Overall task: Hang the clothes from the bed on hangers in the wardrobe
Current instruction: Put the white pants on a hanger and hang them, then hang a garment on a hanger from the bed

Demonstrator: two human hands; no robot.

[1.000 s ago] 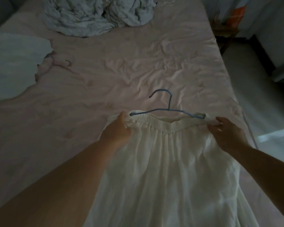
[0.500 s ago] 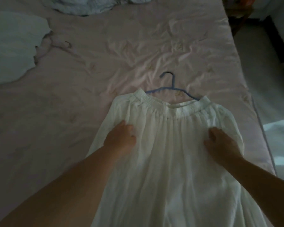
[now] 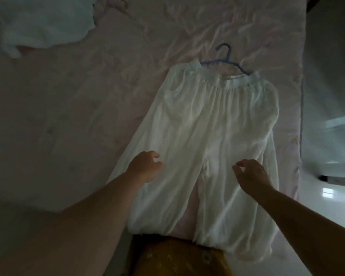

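Note:
White loose trousers (image 3: 211, 120) lie flat on the pink bed sheet (image 3: 88, 116), waistband away from me, legs reaching the near edge. A blue hanger (image 3: 227, 60) sits in the waistband, its hook and shoulders sticking out at the top. My left hand (image 3: 144, 169) hovers over the left trouser leg with fingers loosely curled and apart. Over the right leg, my right hand (image 3: 251, 176) is likewise spread and holding nothing.
Another white garment (image 3: 42, 24) lies at the bed's far left. The bed's right edge (image 3: 301, 116) borders a glossy floor (image 3: 331, 206). My yellow patterned clothing (image 3: 177, 257) shows at the bottom.
My hands let go of the waistband and slid down the trousers toward me, smoothing them flat. The view tipped down, so the trouser legs now show in full.

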